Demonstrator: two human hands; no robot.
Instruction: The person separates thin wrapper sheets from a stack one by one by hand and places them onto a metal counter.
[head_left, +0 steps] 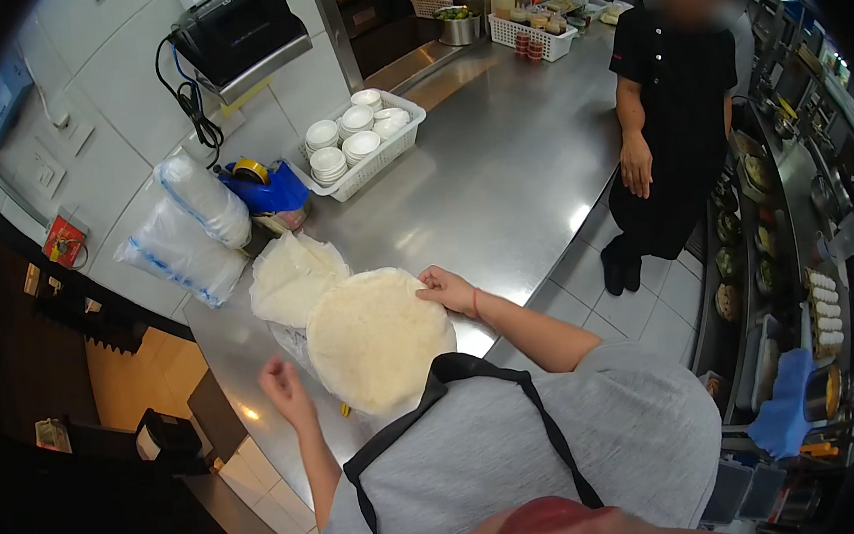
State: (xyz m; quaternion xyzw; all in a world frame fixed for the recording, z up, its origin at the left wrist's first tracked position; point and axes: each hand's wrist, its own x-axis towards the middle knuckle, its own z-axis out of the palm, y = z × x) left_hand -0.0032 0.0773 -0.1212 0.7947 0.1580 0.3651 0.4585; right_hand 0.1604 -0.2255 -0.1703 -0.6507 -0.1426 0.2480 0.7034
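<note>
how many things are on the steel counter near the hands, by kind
round pale flatbread: 1, right hand touching its edge, left hand beside it
white paper sheet pile: 1
clear plastic bags with blue print: 2
blue tape dispenser: 1
white plastic basket of white bowls: 1
total: 6

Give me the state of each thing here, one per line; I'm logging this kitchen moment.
flatbread: flat on the counter, right hand on its edge
right hand: fingers resting on the flatbread
left hand: raised, loosely curled, holding nothing
paper stack: lying beside the flatbread
bowls: stacked in a white basket
tape dispenser: standing by the wall
</note>
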